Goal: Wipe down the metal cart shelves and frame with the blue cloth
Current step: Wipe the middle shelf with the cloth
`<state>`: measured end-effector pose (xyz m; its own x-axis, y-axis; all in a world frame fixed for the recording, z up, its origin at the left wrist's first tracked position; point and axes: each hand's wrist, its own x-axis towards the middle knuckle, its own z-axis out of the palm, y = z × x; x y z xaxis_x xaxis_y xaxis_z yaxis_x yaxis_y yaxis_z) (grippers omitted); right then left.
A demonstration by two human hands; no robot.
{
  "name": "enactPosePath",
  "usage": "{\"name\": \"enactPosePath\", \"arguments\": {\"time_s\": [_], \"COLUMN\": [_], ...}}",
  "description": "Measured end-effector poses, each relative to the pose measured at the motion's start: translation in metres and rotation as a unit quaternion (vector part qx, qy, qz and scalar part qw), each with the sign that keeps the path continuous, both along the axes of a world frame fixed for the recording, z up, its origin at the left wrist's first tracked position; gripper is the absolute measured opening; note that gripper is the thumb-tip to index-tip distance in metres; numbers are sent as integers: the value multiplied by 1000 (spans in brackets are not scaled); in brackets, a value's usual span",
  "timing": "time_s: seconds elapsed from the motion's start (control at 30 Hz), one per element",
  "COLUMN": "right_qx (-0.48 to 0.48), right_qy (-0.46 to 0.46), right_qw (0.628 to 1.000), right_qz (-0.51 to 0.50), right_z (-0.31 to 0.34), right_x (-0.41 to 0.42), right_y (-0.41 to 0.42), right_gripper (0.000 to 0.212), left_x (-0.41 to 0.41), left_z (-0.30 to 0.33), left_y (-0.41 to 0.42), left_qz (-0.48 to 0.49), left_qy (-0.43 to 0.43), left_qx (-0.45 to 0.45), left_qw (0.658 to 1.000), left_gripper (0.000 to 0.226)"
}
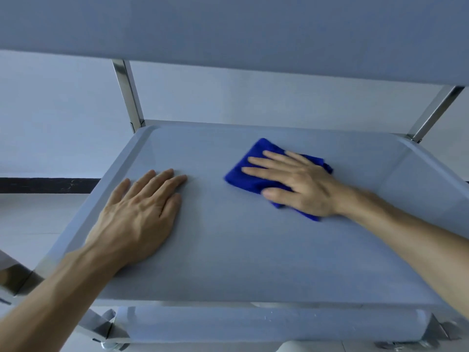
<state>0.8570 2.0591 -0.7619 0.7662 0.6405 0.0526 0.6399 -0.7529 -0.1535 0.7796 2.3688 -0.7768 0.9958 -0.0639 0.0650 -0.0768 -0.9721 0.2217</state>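
Blue cloth (256, 171) is folded up and sitting on the middle shelf (228, 250) of the metal cart, over toward the far right corner but not touching the rim. From my head cam, my right hand (302, 184) is flat on top of it, fingers straight and spread, pressing down rather than grabbing, so no real grip there. My left hand (139, 214) is palm-down on the bare shelf near the left edge, fingers straight too, holding nothing. Upper shelf (228, 34) hangs across the top of the view, with two shiny uprights (128, 95) at the far corners. Below the near edge I can see the bottom shelf (253, 323) and a caster (111, 345).
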Motion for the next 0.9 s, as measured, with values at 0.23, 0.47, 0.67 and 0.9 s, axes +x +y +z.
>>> {"name": "enactPosePath", "arguments": {"time_s": [0.23, 0.47, 0.67, 0.9], "right_qx": [-22, -21, 3, 108], "right_qy": [20, 11, 18, 72], "right_qw": [934, 971, 997, 990], "right_qz": [-356, -237, -80, 46], "right_z": [2, -3, -2, 10], "right_x": [80, 71, -10, -73], "right_y": [-51, 71, 96, 65], "right_gripper": [61, 59, 59, 71], "left_x": [-2, -5, -11, -12], "left_z": [1, 3, 12, 9], "left_y": [-14, -19, -14, -10], "left_qz": [-2, 14, 49, 45], "left_qy": [11, -39, -57, -63], "left_qx": [-9, -54, -144, -138], "left_qw": [1000, 998, 987, 987], "left_gripper": [53, 51, 52, 46]}}
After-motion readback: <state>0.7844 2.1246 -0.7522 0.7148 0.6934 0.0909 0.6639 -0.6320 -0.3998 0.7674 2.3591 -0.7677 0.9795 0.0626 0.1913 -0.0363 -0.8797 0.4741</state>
